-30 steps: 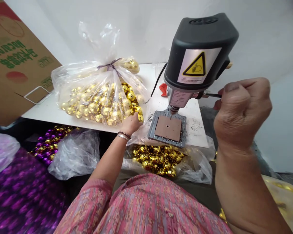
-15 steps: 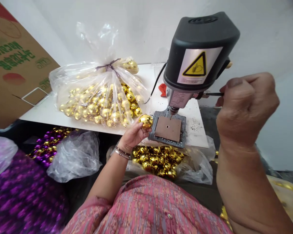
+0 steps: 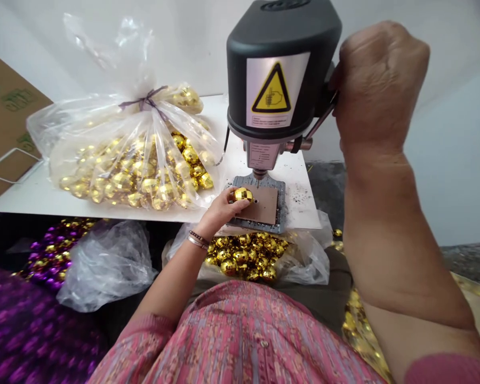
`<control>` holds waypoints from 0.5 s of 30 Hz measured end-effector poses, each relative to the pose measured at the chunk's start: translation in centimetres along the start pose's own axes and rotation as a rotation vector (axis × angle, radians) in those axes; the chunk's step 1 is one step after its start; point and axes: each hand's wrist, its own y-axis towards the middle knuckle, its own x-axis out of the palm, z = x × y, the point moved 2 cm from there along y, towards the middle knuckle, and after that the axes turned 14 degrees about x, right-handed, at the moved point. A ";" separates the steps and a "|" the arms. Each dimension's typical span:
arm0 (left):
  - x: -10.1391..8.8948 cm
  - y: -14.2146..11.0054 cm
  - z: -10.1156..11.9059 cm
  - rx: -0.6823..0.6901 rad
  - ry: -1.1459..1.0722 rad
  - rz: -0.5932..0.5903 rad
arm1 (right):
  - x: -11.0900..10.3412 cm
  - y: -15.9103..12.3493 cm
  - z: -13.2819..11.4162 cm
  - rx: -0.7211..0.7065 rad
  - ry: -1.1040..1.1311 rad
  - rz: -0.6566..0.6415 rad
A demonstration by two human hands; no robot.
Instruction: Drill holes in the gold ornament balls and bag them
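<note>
Between the thumb and fingers of my left hand [image 3: 223, 207] is a shiny gold mirrored ball [image 3: 243, 195], held over the left part of a brown board [image 3: 266, 207]. The board lies on the grey base [image 3: 281, 205] of a small drill press [image 3: 278, 69], and a small hole shows in it just right of the ball. My right hand [image 3: 382, 88] is closed around the end of the press's feed lever [image 3: 320, 120], raised at the right of the black motor housing. The drill tip sits above the board, apart from the ball.
A tied clear bag [image 3: 124, 176] of gold balls rests on the white table [image 3: 184, 214]. Below the table edge is an open bag of gold balls [image 3: 244, 256]. A cardboard box [image 3: 12, 117] stands left, above purple and gold balls [image 3: 50, 256]. Dark shavings lie beside the base.
My left hand has carried the ball right, from the base's edge to over the board. My right hand has moved up with the lever. The view has shifted to the right.
</note>
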 end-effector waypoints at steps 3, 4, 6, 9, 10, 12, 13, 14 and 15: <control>0.3 0.4 0.5 0.064 0.202 0.004 | -0.3 -1.1 -1.1 0.219 0.045 0.065; 0.4 0.4 0.7 0.078 0.258 0.001 | -0.2 -1.3 -1.3 0.211 0.076 0.074; 0.6 0.5 1.1 0.083 0.337 -0.015 | 0.0 -1.5 -1.5 0.166 0.129 0.069; 1.0 0.8 1.8 0.071 0.403 -0.041 | 0.4 -1.3 -1.0 0.154 0.165 0.059; 1.1 1.0 2.0 0.074 0.427 -0.048 | 0.4 -1.3 -0.8 0.148 0.165 0.053; 1.4 1.5 2.2 0.093 0.479 -0.069 | 0.3 -1.1 -0.4 0.123 0.176 0.042; 1.6 1.7 2.3 0.106 0.505 -0.086 | 0.3 -1.1 -0.3 0.104 0.187 0.036; 1.7 2.0 2.3 0.125 0.530 -0.100 | 0.2 -1.1 -0.2 0.086 0.195 0.034; 1.9 2.3 2.2 0.151 0.551 -0.111 | 0.2 -1.0 -0.1 0.074 0.197 0.032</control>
